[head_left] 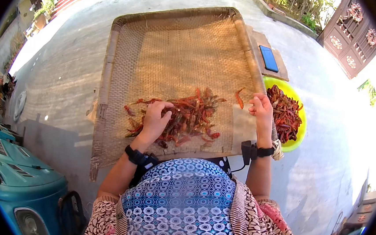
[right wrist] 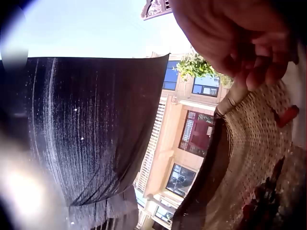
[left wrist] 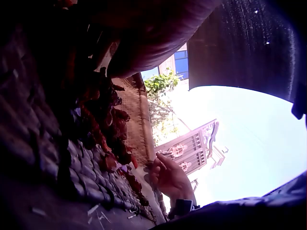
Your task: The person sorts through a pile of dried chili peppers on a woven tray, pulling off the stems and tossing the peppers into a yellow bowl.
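Observation:
A heap of dried red chilies (head_left: 192, 113) lies on a large woven bamboo tray (head_left: 180, 42) in the head view. My left hand (head_left: 156, 117) rests at the heap's left side, thumb and forefinger apart over the chilies; its other fingertips are hidden. Above the tray's right rim is my right hand (head_left: 263, 109), fingers loosely bent and nothing visible between them. One red chili (head_left: 240, 98) lies apart from the heap, just left of the right fingers. In the right wrist view, the bent fingers (right wrist: 256, 72) show over the weave.
A yellow basin (head_left: 302, 131) full of dark red chilies stands beyond the tray's right rim. Behind it a blue phone (head_left: 268, 58) lies on cardboard (head_left: 281, 68). A teal vehicle (head_left: 25, 166) stands at the left, on the concrete (head_left: 62, 90).

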